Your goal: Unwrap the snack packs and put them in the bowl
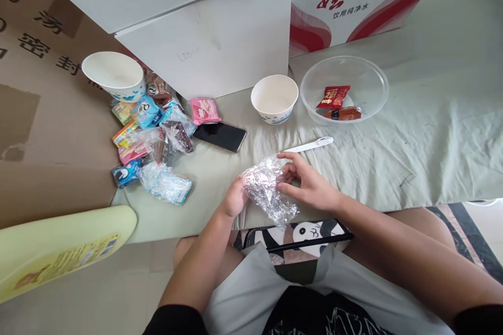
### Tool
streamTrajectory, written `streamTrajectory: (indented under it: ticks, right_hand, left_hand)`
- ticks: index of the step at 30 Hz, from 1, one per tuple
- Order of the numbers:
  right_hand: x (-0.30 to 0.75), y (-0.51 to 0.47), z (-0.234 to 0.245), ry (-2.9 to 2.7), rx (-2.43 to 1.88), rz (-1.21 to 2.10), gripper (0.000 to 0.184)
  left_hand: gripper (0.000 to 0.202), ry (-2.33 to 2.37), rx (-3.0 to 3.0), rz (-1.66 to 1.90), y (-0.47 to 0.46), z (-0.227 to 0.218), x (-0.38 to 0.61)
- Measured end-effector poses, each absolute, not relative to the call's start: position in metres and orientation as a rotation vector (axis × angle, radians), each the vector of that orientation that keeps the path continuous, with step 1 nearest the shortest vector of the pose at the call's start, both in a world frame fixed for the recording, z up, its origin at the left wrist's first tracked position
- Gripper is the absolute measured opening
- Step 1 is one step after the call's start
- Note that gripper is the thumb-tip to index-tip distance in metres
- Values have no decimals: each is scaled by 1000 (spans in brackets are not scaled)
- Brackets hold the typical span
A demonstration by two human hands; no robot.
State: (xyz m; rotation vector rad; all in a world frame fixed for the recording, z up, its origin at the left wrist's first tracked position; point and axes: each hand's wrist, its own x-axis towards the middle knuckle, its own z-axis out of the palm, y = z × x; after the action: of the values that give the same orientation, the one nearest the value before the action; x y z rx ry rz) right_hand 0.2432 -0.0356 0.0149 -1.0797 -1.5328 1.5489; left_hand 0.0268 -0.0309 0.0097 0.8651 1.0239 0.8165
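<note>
A crumpled piece of clear plastic wrap [269,188] hangs over the front edge of the cloth-covered surface. My left hand [234,198] is closed on its left side. On its right side my right hand [308,183] has thumb and forefinger apart, with the fingertips at the edge of the wrap; the other fingers are bent. Whether anything lies inside the wrap is hard to make out. Just beyond my right hand lies a white utility knife [310,144].
Wrapped snacks [149,110] are heaped at the left, beneath a tilted paper bowl [113,74]. A phone [220,136] lies beside a pink packet [205,110]. Another paper bowl [274,98] stands near a clear plastic bowl [369,99] holding a red packet [334,97] and a brown-wrapped snack [346,113]. Cartons [212,36] stand behind.
</note>
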Motion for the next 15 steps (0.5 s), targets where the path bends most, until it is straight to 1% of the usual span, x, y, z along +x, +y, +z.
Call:
streamTrajectory:
  ticks: [11,15]
  right_hand:
    - [243,-35,20,-1552,-1133,1585,50]
    - [242,-35,18,-1580,-1159,1543,48]
  left_hand:
    - [52,1025,933,731,-34,3,19]
    - [64,981,1027,672,-34,6,17]
